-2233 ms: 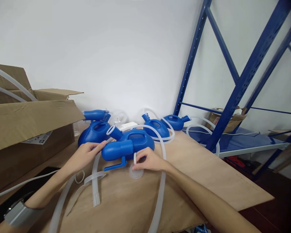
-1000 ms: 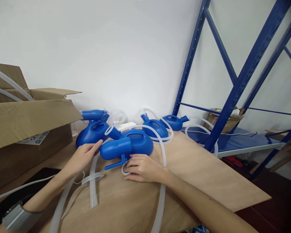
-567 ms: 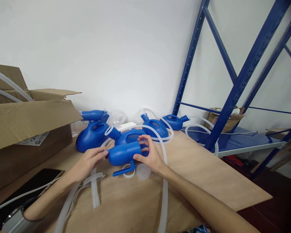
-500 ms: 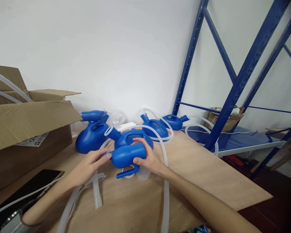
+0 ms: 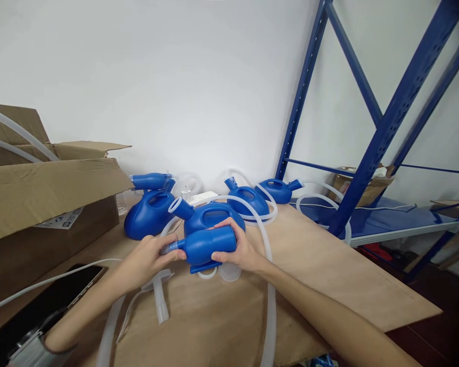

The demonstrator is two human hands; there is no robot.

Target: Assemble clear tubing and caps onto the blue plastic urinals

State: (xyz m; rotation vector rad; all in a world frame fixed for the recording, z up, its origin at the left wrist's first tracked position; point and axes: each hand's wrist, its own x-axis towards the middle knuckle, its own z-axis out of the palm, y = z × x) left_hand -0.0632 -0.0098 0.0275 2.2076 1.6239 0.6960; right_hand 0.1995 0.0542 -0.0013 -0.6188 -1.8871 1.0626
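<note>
My right hand [image 5: 238, 245] is wrapped around the wide end of a blue plastic funnel-shaped cup [image 5: 204, 247], held sideways above the table. My left hand [image 5: 153, 257] pinches its narrow end, where a translucent tube end [image 5: 170, 247] shows between the fingers. A blue lever-like strip [image 5: 203, 267] sticks out under the cup. Just behind stands a blue urinal bottle [image 5: 214, 214] with a slanted, white-rimmed neck [image 5: 180, 207]. Below my hands lie a translucent round cap [image 5: 230, 272] and a translucent T-shaped piece [image 5: 160, 300].
More blue bottles [image 5: 149, 216] stand along the wall, with translucent hoses [image 5: 269, 306] looping over the table [image 5: 329, 275]. An open cardboard box [image 5: 53, 191] and a dark phone-like device [image 5: 61, 295] are on the left. A blue metal rack [image 5: 367, 163] rises on the right.
The cup has turned slightly, so its strip now sits closer beneath it. My left fingers have shifted at the narrow end, showing the translucent tube end. The whole view has moved slightly.
</note>
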